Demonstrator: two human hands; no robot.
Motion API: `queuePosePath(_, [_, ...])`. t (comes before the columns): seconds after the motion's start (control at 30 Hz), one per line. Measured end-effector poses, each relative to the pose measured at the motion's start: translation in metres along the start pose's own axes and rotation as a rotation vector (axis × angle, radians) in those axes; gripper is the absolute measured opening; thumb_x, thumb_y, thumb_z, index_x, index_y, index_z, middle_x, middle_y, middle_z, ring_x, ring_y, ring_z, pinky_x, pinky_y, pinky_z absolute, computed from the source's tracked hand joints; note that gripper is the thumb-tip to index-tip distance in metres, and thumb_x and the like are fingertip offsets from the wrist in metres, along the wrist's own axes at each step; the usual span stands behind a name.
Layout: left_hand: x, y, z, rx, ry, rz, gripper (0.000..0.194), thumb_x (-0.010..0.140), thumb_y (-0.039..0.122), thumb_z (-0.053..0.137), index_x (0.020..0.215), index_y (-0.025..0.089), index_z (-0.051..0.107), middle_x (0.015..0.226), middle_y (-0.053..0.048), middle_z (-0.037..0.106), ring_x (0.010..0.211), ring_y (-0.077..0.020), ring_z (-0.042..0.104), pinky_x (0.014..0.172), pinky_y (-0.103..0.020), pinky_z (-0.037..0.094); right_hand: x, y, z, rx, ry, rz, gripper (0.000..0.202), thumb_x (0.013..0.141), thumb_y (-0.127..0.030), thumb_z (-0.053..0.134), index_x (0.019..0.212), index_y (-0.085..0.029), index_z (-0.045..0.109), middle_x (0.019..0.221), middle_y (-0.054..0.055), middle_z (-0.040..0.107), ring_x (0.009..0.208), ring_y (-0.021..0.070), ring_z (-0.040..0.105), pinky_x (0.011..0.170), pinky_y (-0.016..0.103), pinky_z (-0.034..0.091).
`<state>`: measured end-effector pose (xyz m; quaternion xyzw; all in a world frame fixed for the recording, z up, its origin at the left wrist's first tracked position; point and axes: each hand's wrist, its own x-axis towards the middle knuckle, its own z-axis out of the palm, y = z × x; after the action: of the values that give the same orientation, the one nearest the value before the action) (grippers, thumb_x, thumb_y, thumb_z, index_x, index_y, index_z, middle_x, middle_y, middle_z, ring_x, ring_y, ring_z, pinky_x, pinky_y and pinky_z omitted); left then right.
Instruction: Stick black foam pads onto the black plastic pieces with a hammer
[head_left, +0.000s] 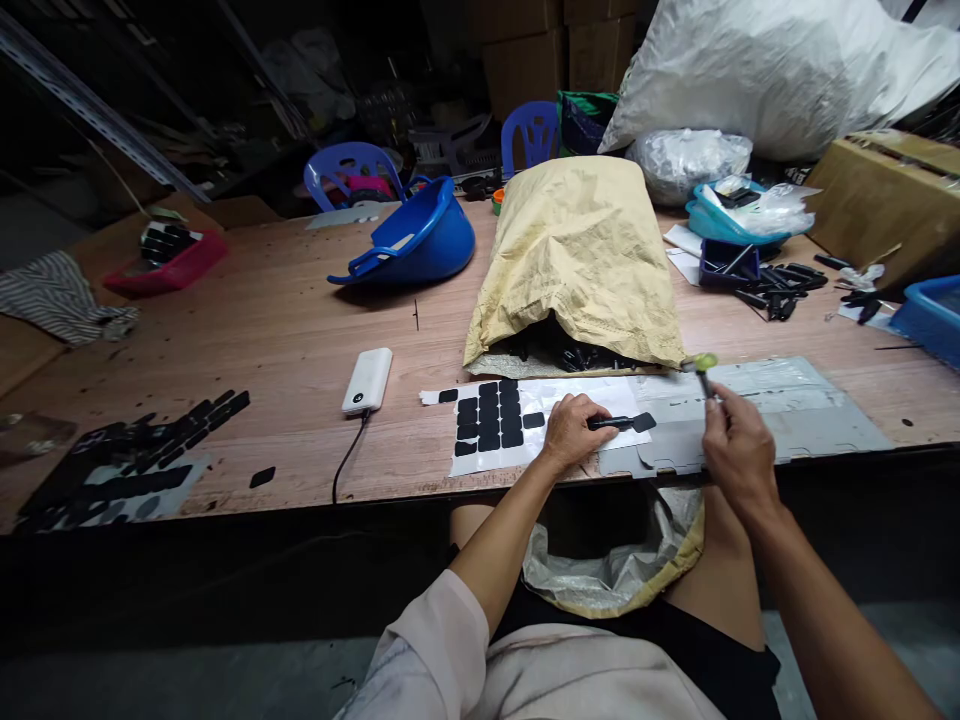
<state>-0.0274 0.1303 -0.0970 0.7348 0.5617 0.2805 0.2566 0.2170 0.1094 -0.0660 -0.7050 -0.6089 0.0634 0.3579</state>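
My left hand (574, 432) is closed around a slim black handle (611, 423), pressing it down near the table's front edge. At the handle's right end lies a flat black pad (643, 423); whether the two are joined I cannot tell. In my right hand (739, 445) is a small hammer, its yellow-green head (705, 362) raised above the grey board (810, 405). Left of my left hand, a white sheet (540, 455) carries rows of black rounded-square stickers (489, 415). Behind the sheet, a yellow woven sack (577, 250) lies with its mouth toward me, black pieces inside.
A white power bank (367, 380) with a cable lies left of the sheet. Black strips (199, 425) are at far left. A blue basin (427, 235) leans behind. Loose black handles (787, 285) and a cardboard box (892, 205) are at right. An open sack (615, 585) rests on my lap.
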Motion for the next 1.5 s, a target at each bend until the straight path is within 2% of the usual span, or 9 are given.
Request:
queuePosePath(0.13, [-0.001,-0.004,0.003,-0.033,0.022,0.020,0.017,0.081,0.031,0.089,0.097,0.027,0.086,0.090,-0.003,0.073,0.094,-0.0224,0.064,0.092,-0.038,0.051,-0.053,-0.022,0.009,0.215,-0.109,-0.183,0.038,0.105,-0.036,0.047,0.132,-0.024,0.072,0.113,0.011,0.075,0.102,0.0250,0.071,0.092,0.038,0.055])
queuePosePath(0.23, [-0.001,-0.006,0.005,-0.036,0.030,0.015,0.019,0.081,0.029,0.089,0.100,0.028,0.087,0.091,-0.002,0.072,0.094,-0.0216,0.064,0.093,-0.038,0.051,-0.071,-0.034,0.016,0.246,-0.127,-0.231,0.037,0.106,-0.032,0.049,0.134,-0.025,0.072,0.103,0.008,0.075,0.092,0.0233,0.071,0.085,0.035,0.056])
queuePosePath(0.47, [0.002,-0.004,0.004,-0.011,0.007,-0.016,0.018,0.080,0.031,0.089,0.098,0.030,0.086,0.094,-0.002,0.073,0.098,-0.0224,0.065,0.095,-0.039,0.051,-0.078,-0.039,0.016,0.152,-0.148,-0.257,0.039,0.107,-0.032,0.047,0.135,-0.027,0.074,0.096,0.007,0.073,0.085,0.0227,0.071,0.076,0.033,0.056])
queuePosePath(0.8, [0.001,0.000,0.003,-0.029,0.015,-0.035,0.018,0.078,0.029,0.090,0.097,0.027,0.087,0.093,-0.002,0.073,0.096,-0.0222,0.065,0.096,-0.039,0.050,-0.073,-0.031,0.011,0.153,-0.105,-0.224,0.038,0.106,-0.033,0.048,0.132,-0.025,0.075,0.098,0.007,0.074,0.086,0.0215,0.070,0.077,0.032,0.054])
queuePosePath(0.9, [0.000,0.002,0.002,-0.026,0.012,-0.040,0.017,0.080,0.029,0.088,0.096,0.027,0.086,0.094,-0.002,0.073,0.098,-0.0226,0.065,0.096,-0.038,0.051,-0.056,-0.023,0.003,0.099,-0.030,-0.224,0.040,0.105,-0.034,0.049,0.135,-0.023,0.074,0.102,0.008,0.074,0.090,0.0222,0.069,0.079,0.033,0.052])
queuePosePath(1.0, [0.000,0.004,0.001,-0.002,0.010,-0.047,0.016,0.080,0.027,0.087,0.096,0.026,0.085,0.096,-0.002,0.074,0.099,-0.0234,0.065,0.098,-0.039,0.050,-0.018,-0.010,-0.010,-0.084,0.039,-0.123,0.042,0.103,-0.036,0.053,0.136,-0.023,0.074,0.106,0.010,0.072,0.095,0.0253,0.067,0.078,0.035,0.050])
queuePosePath(1.2, [-0.002,0.010,0.000,0.049,0.004,-0.032,0.019,0.077,0.028,0.089,0.095,0.025,0.082,0.096,-0.003,0.073,0.101,-0.0255,0.064,0.097,-0.040,0.052,0.060,0.016,-0.012,-0.445,-0.064,0.177,0.042,0.101,-0.027,0.055,0.136,-0.018,0.076,0.117,0.020,0.068,0.102,0.0307,0.063,0.078,0.038,0.044])
queuePosePath(1.3, [-0.002,0.008,0.001,0.058,0.002,-0.022,0.018,0.078,0.028,0.089,0.094,0.025,0.082,0.095,-0.003,0.073,0.100,-0.0253,0.064,0.096,-0.040,0.052,0.074,0.019,0.005,-0.490,-0.080,0.224,0.042,0.101,-0.025,0.053,0.136,-0.017,0.075,0.120,0.021,0.067,0.104,0.0319,0.062,0.081,0.040,0.042])
queuePosePath(1.5, [0.001,0.004,-0.002,0.047,0.024,0.019,0.016,0.080,0.030,0.089,0.092,0.024,0.080,0.094,-0.004,0.074,0.098,-0.0254,0.066,0.093,-0.040,0.052,0.071,0.017,0.029,-0.517,0.017,0.208,0.043,0.106,-0.026,0.042,0.131,-0.012,0.074,0.120,0.024,0.065,0.109,0.0337,0.057,0.083,0.043,0.038])
